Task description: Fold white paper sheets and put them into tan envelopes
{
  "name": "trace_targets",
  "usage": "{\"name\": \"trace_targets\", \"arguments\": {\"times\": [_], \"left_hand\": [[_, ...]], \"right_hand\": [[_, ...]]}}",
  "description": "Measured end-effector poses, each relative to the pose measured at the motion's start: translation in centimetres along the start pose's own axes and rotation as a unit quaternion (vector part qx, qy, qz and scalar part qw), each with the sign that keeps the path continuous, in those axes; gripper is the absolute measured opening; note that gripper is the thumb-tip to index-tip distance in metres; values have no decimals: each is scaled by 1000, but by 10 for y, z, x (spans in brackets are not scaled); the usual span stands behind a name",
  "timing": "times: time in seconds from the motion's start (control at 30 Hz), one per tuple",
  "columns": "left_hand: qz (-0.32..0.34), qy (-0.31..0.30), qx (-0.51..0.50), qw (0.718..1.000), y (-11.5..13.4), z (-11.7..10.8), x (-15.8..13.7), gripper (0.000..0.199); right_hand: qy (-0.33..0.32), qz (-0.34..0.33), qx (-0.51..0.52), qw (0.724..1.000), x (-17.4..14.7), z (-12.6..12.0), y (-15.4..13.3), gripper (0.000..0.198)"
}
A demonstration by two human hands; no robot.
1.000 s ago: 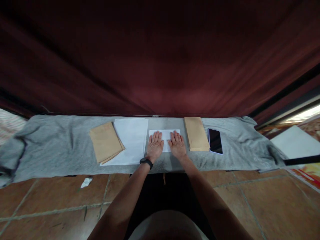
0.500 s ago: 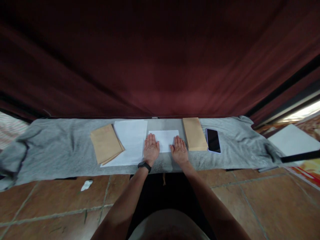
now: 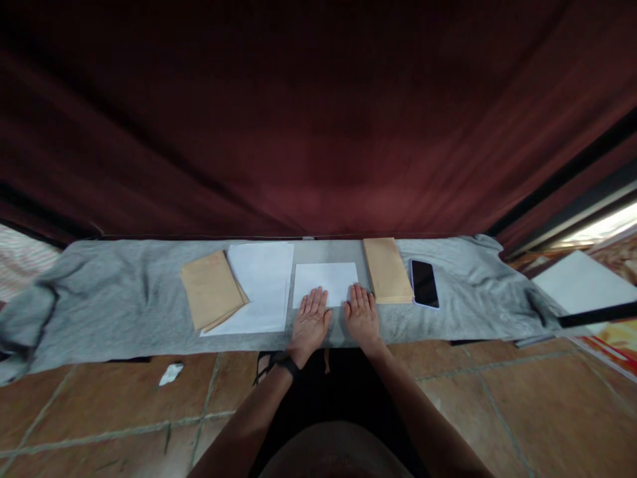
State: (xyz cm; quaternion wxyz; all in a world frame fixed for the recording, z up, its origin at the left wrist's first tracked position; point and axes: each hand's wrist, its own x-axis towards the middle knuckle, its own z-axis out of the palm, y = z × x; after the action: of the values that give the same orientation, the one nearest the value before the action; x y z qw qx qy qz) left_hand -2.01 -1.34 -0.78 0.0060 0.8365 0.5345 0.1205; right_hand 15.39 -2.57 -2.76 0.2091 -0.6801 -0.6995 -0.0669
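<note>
A white sheet of paper, half the size of the larger ones, lies flat in front of me on the grey cloth. My left hand rests palm down, its fingertips over the sheet's near left edge. Over the near right corner lie the fingertips of my right hand, also flat and open. Neither hand grips anything. To the left are larger white sheets, partly covered by brown envelopes. Just right of the small sheet lies a stack of brown envelopes.
A phone lies right of the envelope stack. The grey cloth covers the narrow table, with a dark red curtain hanging behind it. A crumpled white scrap is on the tiled floor. A white panel stands at the right.
Both hands have slid back toward me, from the sides of the small sheet to its near edge. More of the sheet shows now.
</note>
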Motion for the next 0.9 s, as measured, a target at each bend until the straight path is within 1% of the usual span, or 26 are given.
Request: {"name": "trace_targets", "arguments": {"times": [0.1,0.2,0.3,0.37,0.47,0.63,0.77,0.9], "left_hand": [[6,6,4,1000,-1,-3,-5,54],[9,0,12,1000,0,-5,-6,52],[13,-13,22,1000,0,-5,-5,53],[8,-17,19,1000,1,-5,-5,54],[-5,-13,0,1000,1,-6,-4,56],[-11,-6,-21,1000,3,-7,-4,57],[-33,-4,-16,999,3,-6,-4,58],[-63,12,-5,998,2,-4,-7,61]], "right_hand": [[-26,5,14,1000,3,-4,-5,52],[-75,-23,43,996,19,-4,-20,51],[-125,-67,64,988,41,4,-36,50],[-131,-70,63,987,54,11,-41,49],[-103,-63,50,991,68,20,-38,49],[-50,-38,34,997,78,28,-16,51],[-17,-20,30,999,75,28,-5,54],[2,-4,20,1000,63,24,0,57]]}}
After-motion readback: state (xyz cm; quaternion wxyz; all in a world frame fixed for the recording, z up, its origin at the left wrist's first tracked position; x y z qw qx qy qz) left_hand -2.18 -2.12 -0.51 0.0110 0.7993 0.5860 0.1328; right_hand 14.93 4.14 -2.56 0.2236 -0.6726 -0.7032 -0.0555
